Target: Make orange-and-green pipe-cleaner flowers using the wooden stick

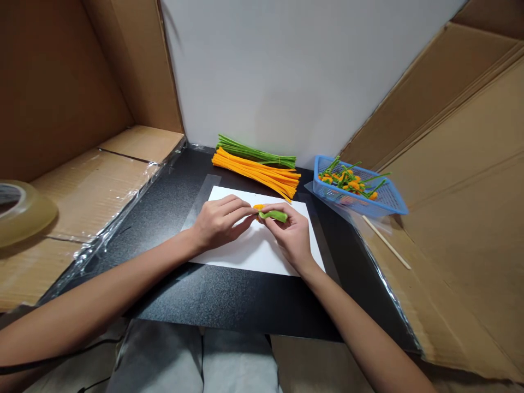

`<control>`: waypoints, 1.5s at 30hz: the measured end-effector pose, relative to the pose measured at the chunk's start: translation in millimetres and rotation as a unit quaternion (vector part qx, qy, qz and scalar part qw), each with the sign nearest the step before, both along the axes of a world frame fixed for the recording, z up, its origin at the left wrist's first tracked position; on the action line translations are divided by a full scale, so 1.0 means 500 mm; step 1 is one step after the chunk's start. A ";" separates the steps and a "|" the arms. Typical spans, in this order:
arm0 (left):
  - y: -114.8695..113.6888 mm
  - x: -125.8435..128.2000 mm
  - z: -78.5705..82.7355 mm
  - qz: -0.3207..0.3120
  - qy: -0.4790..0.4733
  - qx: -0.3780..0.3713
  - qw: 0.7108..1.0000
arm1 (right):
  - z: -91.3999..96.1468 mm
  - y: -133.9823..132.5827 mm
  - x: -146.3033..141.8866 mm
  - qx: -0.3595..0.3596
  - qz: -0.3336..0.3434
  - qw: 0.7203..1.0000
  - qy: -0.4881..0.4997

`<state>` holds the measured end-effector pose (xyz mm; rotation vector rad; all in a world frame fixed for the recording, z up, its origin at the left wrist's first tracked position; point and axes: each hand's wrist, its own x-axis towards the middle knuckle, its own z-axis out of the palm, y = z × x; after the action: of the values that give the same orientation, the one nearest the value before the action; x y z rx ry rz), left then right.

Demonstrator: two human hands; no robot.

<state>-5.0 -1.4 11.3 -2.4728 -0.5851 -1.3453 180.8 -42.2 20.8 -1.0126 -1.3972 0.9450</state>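
Over a white sheet of paper (pixel 245 255) my two hands meet at a small orange and green pipe-cleaner piece (pixel 275 216). My right hand (pixel 291 232) is closed around it, its green part lying across the fingers. The thumb and fingers of my left hand (pixel 225 218) pinch the piece's left end, where a bit of orange shows. My fingertips hide most of the orange part. Just beyond the paper lie a bundle of orange pipe cleaners (pixel 257 172) and, behind it, a bundle of green pipe cleaners (pixel 254 152).
At the right back, a blue plastic basket (pixel 360 204) holds several orange and green pipe-cleaner pieces. A thin wooden stick (pixel 387 243) lies on the cardboard beside the black tabletop (pixel 229 297). On the left rests a roll of clear tape (pixel 39 218). Cardboard walls (pixel 462 180) flank both sides.
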 end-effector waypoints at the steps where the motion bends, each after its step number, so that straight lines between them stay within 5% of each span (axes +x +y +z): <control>1: -0.001 0.000 0.001 0.001 0.000 0.003 1.000 | 0.000 -0.001 0.000 -0.001 -0.004 1.000 -0.003; 8: -0.003 0.001 0.003 0.011 0.003 0.021 1.000 | -0.006 -0.003 -0.001 0.047 -0.032 0.997 -0.046; 16: -0.006 0.002 0.011 0.017 0.036 0.053 0.998 | -0.006 -0.001 -0.004 0.013 -0.029 0.999 -0.005; 29: 0.005 -0.002 -0.006 -0.019 -0.016 -0.093 0.995 | -0.004 0.008 0.006 -0.006 0.038 0.999 0.011; 39: 0.003 -0.001 0.009 0.001 0.032 -0.014 0.999 | -0.005 0.005 0.010 0.044 0.052 0.996 -0.050; 45: -0.003 0.005 0.001 0.013 -0.002 -0.035 0.999 | -0.001 -0.003 0.007 0.101 -0.001 0.989 -0.112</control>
<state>-2.4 -2.8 11.7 -2.5085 -0.6754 -1.3434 184.4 -43.8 20.2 -0.9866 -1.6427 0.6871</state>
